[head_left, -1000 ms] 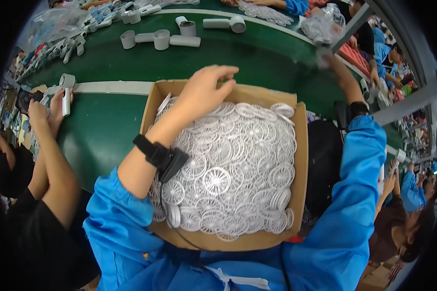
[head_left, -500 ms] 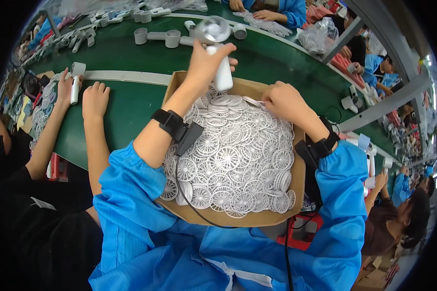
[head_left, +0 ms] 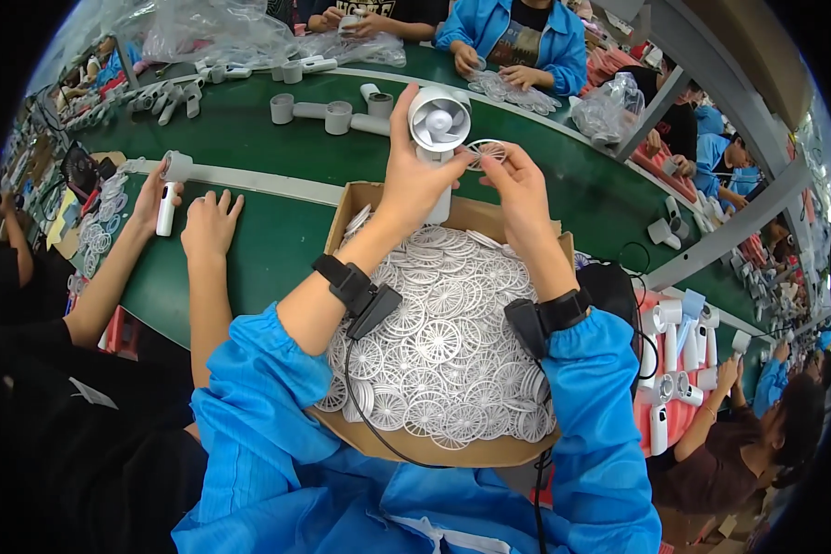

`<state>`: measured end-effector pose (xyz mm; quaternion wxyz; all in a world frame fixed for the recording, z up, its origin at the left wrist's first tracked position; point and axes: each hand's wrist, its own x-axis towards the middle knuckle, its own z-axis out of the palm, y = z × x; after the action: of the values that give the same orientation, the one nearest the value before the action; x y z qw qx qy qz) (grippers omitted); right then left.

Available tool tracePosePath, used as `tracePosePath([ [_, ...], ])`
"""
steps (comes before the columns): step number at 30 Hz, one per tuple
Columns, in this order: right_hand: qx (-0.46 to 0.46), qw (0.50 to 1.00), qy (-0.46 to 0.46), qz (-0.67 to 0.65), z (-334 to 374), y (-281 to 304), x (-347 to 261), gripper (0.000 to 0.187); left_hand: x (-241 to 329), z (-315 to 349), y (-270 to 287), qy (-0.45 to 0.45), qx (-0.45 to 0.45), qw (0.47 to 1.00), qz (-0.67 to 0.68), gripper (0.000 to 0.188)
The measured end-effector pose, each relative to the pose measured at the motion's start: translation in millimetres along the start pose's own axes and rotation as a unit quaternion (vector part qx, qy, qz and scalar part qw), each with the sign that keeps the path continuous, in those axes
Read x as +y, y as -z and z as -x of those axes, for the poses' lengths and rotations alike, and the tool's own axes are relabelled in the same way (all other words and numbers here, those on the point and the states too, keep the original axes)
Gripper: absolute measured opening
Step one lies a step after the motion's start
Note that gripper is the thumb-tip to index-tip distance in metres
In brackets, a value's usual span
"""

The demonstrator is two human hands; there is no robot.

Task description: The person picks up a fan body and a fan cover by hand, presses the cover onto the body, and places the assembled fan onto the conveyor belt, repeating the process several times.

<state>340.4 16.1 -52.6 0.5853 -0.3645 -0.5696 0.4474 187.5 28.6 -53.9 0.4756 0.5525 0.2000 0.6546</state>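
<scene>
My left hand [head_left: 414, 185] grips a white handheld fan [head_left: 439, 120] by its neck, its round head upright and the blades exposed. Close beside the fan head, my right hand [head_left: 517, 189] pinches a thin white fan grille [head_left: 487, 155], a spoked ring. Whether the grille touches the fan housing I cannot tell. Below both hands a cardboard box [head_left: 471, 454] sits against me, filled with loose white grilles [head_left: 434, 342] of the same sort.
A green conveyor belt [head_left: 240, 152] carries white fan bodies [head_left: 338, 118]. On the left, a co-worker's hand [head_left: 153, 198] holds another fan. Across the belt, a person in blue [head_left: 526, 37] handles grilles. At right stand a metal post [head_left: 729, 231] and a pink tray of fans [head_left: 651, 369].
My right hand has lifted a grille out of the box and brought it to the fan. My left hand has turned the fan head to face me and shifted slightly right.
</scene>
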Motion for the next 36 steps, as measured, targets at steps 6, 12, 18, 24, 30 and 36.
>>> tracePosePath([
  [6, -0.013, 0.996, -0.032, -0.087, 3.5, 5.6, 2.1, 0.023, -1.3, 2.6, -6.1, -0.063, 0.008, 0.998, -0.009, 0.096],
  [12, 0.093, 0.825, 0.348, 0.435, 13.4, 0.5, -13.6, 0.040, -1.3, 4.2, -5.1, -0.064, 0.035, 0.997, -0.036, 0.093],
  [18, 0.102, 0.796, 0.394, 0.447, 13.7, -3.9, -11.2, 0.048, -1.3, 10.7, -11.0, -0.078, 0.031, 0.996, -0.033, 0.095],
  [24, 0.112, 0.759, 0.416, 0.488, 11.5, -0.5, -13.1, 0.048, 2.8, 9.6, -15.1, -0.032, 0.032, 0.999, -0.002, 0.087],
  [30, 0.085, 0.802, 0.359, 0.469, 13.9, 0.1, -12.2, 0.044, -10.8, 5.8, 0.9, 0.100, -0.059, 0.987, -0.107, 0.075],
  [36, 0.071, 0.783, 0.369, 0.495, 14.9, -1.8, -10.2, 0.041, -14.5, 12.7, -4.4, 0.107, -0.086, 0.976, -0.167, 0.073],
])
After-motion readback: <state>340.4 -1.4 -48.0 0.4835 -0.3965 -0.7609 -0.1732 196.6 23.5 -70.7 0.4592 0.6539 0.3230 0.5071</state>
